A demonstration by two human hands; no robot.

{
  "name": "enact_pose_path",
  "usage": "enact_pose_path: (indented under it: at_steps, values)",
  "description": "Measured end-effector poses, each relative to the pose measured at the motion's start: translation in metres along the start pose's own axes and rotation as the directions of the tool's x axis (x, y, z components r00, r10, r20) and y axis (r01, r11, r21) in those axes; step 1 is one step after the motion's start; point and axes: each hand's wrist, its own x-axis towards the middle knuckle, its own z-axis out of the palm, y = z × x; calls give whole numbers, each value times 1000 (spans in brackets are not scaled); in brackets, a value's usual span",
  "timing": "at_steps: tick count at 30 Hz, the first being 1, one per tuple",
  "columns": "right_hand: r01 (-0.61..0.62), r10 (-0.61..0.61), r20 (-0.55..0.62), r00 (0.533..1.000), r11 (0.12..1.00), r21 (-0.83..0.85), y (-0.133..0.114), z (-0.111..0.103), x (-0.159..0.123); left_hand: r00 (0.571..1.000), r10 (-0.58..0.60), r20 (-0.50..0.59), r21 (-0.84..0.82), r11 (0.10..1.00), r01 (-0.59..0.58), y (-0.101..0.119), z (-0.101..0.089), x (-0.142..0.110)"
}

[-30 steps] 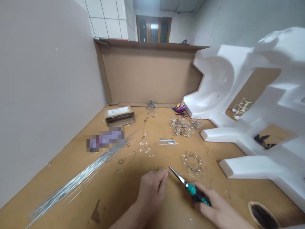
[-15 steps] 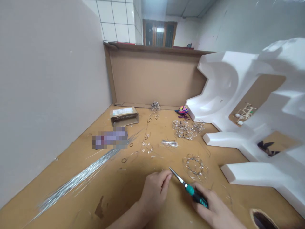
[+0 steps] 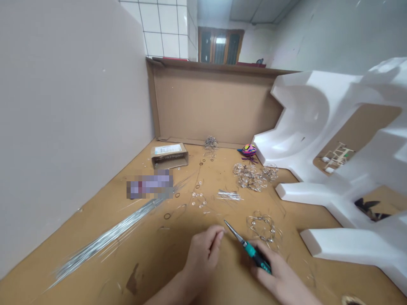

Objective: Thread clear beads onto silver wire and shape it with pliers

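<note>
My right hand [image 3: 270, 267] is wrapped round the green-and-black handle of a pair of needle-nose pliers [image 3: 243, 243], whose thin metal jaws point up and left. Just left of the jaw tip, my left hand [image 3: 205, 250] is closed in a pinch, thumb against fingers. Whatever sits in that pinch is too small or hidden to name. Beyond the pliers, to the right, lies a ring of bent wire with clear beads [image 3: 263, 228]. A small bundle of short straight wires [image 3: 229, 195] rests farther back, and loose clear beads [image 3: 199, 200] are scattered left of it.
Long straight wires [image 3: 111, 237] lie along the left. An opened small cardboard box [image 3: 170, 157] and a blurred-out purple item [image 3: 151, 184] are behind them. Several wire pieces [image 3: 251, 176] cluster at back right, near a colourful ball-like object [image 3: 249, 149]. White foam [image 3: 343, 243] borders the right side.
The pliers and my right hand have shifted slightly left, their tip now a little apart from my left fingers. The whole view has turned a little to the left.
</note>
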Motion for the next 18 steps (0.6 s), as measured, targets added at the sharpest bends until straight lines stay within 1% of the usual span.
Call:
enact_pose_path:
  at_steps: [2, 3, 4, 5, 6, 7, 9, 11, 12, 13, 14, 16, 18]
  values:
    - [-13, 9, -50, 999, 997, -72, 4, 1, 4, 993, -89, -77, -133, 988, 78, -1, -4, 4]
    - [-12, 2, -82, 997, 994, -112, 8, 3, 6, 983, -147, -106, -221, 968, 121, -1, -6, 7]
    - [0, -18, -115, 993, 988, -157, 12, 5, 7, 972, -206, -114, -316, 935, 161, -2, -9, 10]
    - [20, -51, -145, 988, 977, -211, 17, 8, 9, 961, -256, -101, -415, 889, 193, -2, -11, 14]
    - [39, -94, -190, 977, 961, -275, 22, 12, 10, 954, -293, -68, -516, 828, 217, -3, -13, 17]
    - [61, -145, -223, 964, 938, -343, 28, 15, 12, 948, -317, -17, -617, 750, 240, -3, -15, 21]
    - [102, -232, -250, 940, 891, -442, 37, 23, 14, 935, -336, 109, -789, 544, 288, -3, -17, 26]
    - [136, -281, -247, 927, 868, -478, 42, 29, 15, 915, -335, 227, -879, 335, 340, -2, -20, 28]
    - [151, -295, -248, 923, 869, -471, 43, 30, 15, 902, -329, 279, -892, 260, 370, -1, -21, 29]
    - [172, -305, -242, 921, 877, -448, 41, 31, 14, 893, -314, 321, -894, 212, 396, 0, -21, 28]
    - [195, -307, -235, 922, 894, -404, 38, 30, 14, 887, -292, 357, -889, 184, 419, 1, -22, 27]
    - [212, -271, -235, 933, 945, -249, 28, 23, 13, 874, -243, 420, -871, 163, 463, 3, -22, 25]
    - [177, -174, -233, 957, 984, -7, 12, 13, 14, 857, -204, 473, -842, 183, 508, 3, -21, 22]
